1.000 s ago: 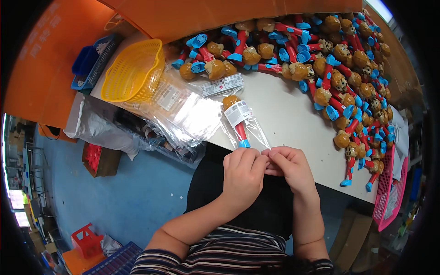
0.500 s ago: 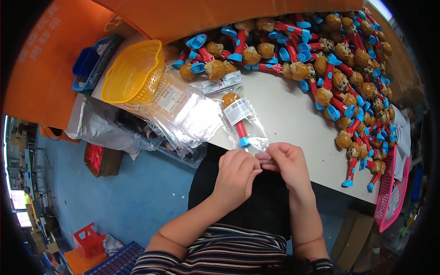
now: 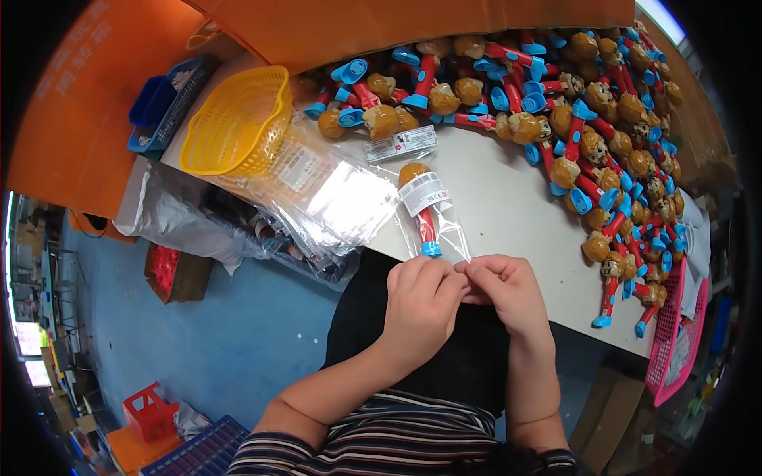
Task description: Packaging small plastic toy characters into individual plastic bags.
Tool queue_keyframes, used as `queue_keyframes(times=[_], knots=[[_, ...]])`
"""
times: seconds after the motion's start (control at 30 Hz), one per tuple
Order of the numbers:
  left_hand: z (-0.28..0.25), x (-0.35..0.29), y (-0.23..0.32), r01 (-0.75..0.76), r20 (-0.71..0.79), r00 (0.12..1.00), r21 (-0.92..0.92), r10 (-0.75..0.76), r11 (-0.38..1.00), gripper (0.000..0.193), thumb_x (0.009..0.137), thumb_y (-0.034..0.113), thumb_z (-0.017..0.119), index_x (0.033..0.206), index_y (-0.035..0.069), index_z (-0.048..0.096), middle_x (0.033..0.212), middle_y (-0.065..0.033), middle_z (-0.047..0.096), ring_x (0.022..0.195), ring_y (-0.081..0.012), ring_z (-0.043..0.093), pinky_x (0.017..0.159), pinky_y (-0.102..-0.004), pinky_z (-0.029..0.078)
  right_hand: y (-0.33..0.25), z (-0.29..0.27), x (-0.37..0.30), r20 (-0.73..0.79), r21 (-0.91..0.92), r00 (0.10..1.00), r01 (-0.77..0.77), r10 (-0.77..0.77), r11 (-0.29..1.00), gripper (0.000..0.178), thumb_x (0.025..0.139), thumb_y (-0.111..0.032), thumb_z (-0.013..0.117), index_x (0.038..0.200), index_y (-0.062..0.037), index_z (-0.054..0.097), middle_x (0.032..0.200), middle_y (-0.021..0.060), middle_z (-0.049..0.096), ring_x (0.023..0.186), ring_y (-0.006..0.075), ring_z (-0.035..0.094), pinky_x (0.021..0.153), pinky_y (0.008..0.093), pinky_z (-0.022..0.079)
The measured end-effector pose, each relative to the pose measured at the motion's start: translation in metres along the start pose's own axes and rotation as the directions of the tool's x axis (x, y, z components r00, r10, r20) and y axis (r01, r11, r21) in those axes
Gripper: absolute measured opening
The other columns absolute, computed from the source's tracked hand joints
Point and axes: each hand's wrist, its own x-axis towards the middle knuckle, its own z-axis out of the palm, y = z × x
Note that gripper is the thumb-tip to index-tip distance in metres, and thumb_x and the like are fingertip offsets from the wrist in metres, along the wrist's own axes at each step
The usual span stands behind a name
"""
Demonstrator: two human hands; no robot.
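Note:
A clear plastic bag (image 3: pixel 452 238) lies at the table's front edge. Inside it is a slim toy (image 3: pixel 427 226) with a rounded brown head, a red stem and a blue end, partly covered by a white printed label (image 3: pixel 423 193). My left hand (image 3: pixel 421 305) and my right hand (image 3: pixel 512 293) meet at the bag's near end. Both have their fingers closed in a pinch on its edge, though the fingertips and that edge are partly hidden. Just beyond the bag lies a small stack of white label strips (image 3: pixel 401 143).
Many similar toys (image 3: pixel 599 147) are heaped at the back and right. Flat clear bags (image 3: pixel 349 194) are stacked to the left, beside a yellow basket (image 3: pixel 238 119). An orange panel (image 3: pixel 429 24) rises behind, and a pink basket (image 3: pixel 675 341) stands off the right edge.
The bagged toy stands more upright and sits slightly further right in view. My hands have drawn closer together at the bag's near end.

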Motion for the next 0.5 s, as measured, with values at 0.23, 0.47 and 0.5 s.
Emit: queue_keyframes(times=[0.23,0.47,0.5], knots=[[0.005,-0.001,-0.006,0.002,-0.002,1.0,-0.076,-0.002,0.997,0.014,0.077,0.004,0.072,0.088,0.005,0.064,0.09,-0.008,0.06,0.089,-0.0303,0.057,0.081,-0.0407,0.043,0.002,0.002,0.002,-0.025,-0.003,0.999,0.024,-0.024,1.0,0.021,0.097,-0.012,0.059,0.1,0.0058,0.07,0.086,0.0094,0.072,0.076,0.0129,0.07,0.069,0.0231,0.058],[-0.024,-0.009,-0.026,0.007,0.031,1.0,-0.36,0.005,0.933,0.016,0.073,-0.002,0.071,0.082,0.004,0.059,0.084,-0.008,0.061,0.084,-0.0302,0.058,0.08,-0.0392,0.046,0.0,-0.002,0.015,-0.069,-0.077,0.997,0.041,-0.046,0.996,0.022,0.097,-0.014,0.059,0.098,0.0056,0.069,0.087,0.0114,0.073,0.077,0.0144,0.071,0.07,0.0243,0.057],[-0.036,-0.014,-0.033,0.103,0.061,0.994,-0.417,-0.086,0.903,0.016,0.076,-0.004,0.07,0.082,0.005,0.058,0.085,-0.0074,0.06,0.084,-0.0258,0.057,0.081,-0.0356,0.046,-0.003,-0.002,0.014,-0.035,-0.086,0.999,0.004,-0.007,0.996,0.023,0.097,-0.016,0.059,0.098,0.0052,0.068,0.087,0.0128,0.073,0.078,0.0157,0.071,0.07,0.024,0.057]])
